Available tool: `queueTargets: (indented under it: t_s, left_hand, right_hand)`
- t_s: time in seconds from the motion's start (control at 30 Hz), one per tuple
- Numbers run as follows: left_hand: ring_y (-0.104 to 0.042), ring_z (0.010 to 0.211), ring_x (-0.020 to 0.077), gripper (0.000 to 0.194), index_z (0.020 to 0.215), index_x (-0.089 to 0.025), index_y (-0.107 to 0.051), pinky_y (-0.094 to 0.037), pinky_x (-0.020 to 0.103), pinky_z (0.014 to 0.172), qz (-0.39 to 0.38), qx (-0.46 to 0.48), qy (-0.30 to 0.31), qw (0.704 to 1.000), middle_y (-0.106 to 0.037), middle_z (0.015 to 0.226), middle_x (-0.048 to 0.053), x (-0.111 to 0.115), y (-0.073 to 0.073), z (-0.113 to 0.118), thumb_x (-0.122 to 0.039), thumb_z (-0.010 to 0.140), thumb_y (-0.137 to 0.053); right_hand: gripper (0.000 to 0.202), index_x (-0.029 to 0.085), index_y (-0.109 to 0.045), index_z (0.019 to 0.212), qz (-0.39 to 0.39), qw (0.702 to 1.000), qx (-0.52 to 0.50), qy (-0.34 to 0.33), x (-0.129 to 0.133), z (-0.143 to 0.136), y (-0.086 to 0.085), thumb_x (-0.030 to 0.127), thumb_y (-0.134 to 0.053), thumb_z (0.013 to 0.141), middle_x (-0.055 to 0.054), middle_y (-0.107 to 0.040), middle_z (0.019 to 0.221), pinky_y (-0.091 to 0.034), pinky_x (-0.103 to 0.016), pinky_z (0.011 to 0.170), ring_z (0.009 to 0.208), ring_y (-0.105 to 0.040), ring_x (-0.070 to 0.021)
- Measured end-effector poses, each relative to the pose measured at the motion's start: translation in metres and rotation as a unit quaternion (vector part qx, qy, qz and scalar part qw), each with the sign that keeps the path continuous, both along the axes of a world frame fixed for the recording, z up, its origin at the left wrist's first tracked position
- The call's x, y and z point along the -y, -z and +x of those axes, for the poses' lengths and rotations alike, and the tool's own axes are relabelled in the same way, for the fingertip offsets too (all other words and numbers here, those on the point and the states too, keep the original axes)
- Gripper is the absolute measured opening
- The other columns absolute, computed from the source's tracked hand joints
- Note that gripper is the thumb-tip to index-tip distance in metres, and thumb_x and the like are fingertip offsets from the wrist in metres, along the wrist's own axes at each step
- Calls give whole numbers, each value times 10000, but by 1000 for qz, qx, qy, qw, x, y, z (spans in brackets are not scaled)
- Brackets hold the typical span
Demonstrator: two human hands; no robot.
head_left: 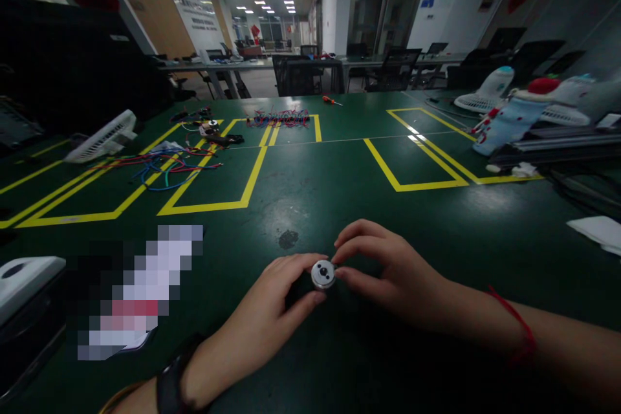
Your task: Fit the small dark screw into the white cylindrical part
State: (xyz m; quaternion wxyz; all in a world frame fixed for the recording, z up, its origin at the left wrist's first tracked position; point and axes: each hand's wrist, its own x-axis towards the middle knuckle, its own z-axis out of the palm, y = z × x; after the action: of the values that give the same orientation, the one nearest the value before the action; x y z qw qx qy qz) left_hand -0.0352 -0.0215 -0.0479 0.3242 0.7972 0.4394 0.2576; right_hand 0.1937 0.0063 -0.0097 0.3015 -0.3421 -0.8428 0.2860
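Observation:
A small round silver metal part, which looks like a small motor, is held just above or on the green table in front of me. Its upward face has a dark centre and small dark holes. My left hand grips it from the left, thumb on the near side and index finger on the far side. My right hand is closed in a pinch at its right edge, thumb and index fingertips against or right beside it. Whether those fingertips hold something tiny is too small to tell.
Yellow tape marks rectangles on the table. Loose wires, a wire bundle and an orange screwdriver lie farther back. White fans and a blue bottle stand at the sides. A blurred-out flat object lies left.

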Motion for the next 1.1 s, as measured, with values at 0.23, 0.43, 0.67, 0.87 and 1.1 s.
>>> queueTargets:
  t_s: [0.23, 0.43, 0.67, 0.87, 1.1]
  left_hand:
    - [-551, 1148, 202, 407, 1266, -360, -469, -440, 369, 999, 1, 14, -1, 1000, -580, 1254, -21, 0, 2, -1, -229, 911, -620]
    - [-542, 1160, 217, 404, 1261, -349, -480, -434, 398, 1009, 2, 12, 3, 1000, -577, 1262, -7, 0, 2, -1, -222, 905, -626]
    - [-544, 1168, 229, 389, 1274, -334, -489, -430, 422, 1024, -4, 10, 1, 1000, -580, 1278, 13, -1, -1, 0, -242, 916, -609]
    - [-526, 1196, 224, 407, 1294, -364, -469, -412, 431, 1042, -7, -7, -6, 1000, -568, 1304, -10, 0, -1, -2, -262, 923, -600]
    - [-525, 1193, 226, 399, 1293, -357, -466, -417, 438, 1034, -17, -7, -4, 1000, -566, 1298, 1, 1, 0, -3, -260, 927, -594]
  right_hand:
    - [112, 187, -692, 929, 35, 999, 37, -3, -2, -15, -10, 249, -647, 848, -46, -619, 1031, -475, -311, 800, 905, -597, -170]
    - [125, 204, -709, 921, 26, 998, 61, -3, -1, -16, -11, 284, -640, 852, -47, -621, 1062, -469, -332, 809, 924, -595, -188]
    - [144, 196, -656, 981, -79, 996, -36, 36, 0, -2, -10, 269, -621, 862, -49, -627, 984, -484, -293, 731, 846, -592, -166]
    - [223, 181, -649, 893, -258, 940, -145, 167, -8, 31, 18, 397, -593, 882, -16, -617, 780, -452, -268, 585, 680, -568, -141]
    - [248, 178, -640, 887, -311, 906, -220, 183, -8, 36, 29, 423, -637, 853, -8, -615, 767, -462, -256, 588, 679, -572, -131]
